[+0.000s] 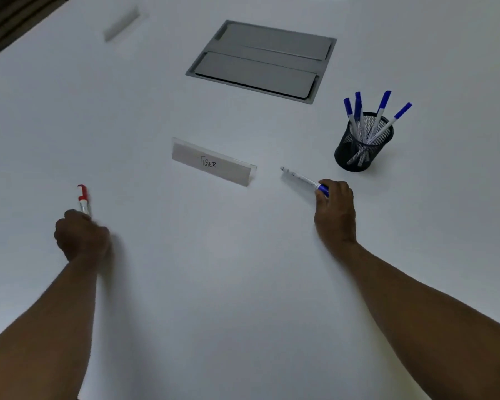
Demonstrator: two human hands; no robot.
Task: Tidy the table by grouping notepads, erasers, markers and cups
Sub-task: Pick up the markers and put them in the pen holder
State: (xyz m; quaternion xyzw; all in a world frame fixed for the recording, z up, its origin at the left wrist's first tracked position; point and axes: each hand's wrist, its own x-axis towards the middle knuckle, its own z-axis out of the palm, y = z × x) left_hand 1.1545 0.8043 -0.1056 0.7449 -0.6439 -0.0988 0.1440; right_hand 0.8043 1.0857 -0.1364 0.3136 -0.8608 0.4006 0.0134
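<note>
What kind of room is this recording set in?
Probably an office meeting room. A large white table has a recessed grey cable hatch, a clear nameplate reading "TIGER", and a black mesh cup of blue-capped markers.

A clear name card holder (214,164) on the white desk (243,269) carries a paper insert with the handwritten word "TIGER"; nothing else is legible.

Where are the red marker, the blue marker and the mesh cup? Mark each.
red marker (83,199), head view, on its red cap
blue marker (300,178), head view, on its white barrel
mesh cup (355,151), head view, on its black wall
</note>
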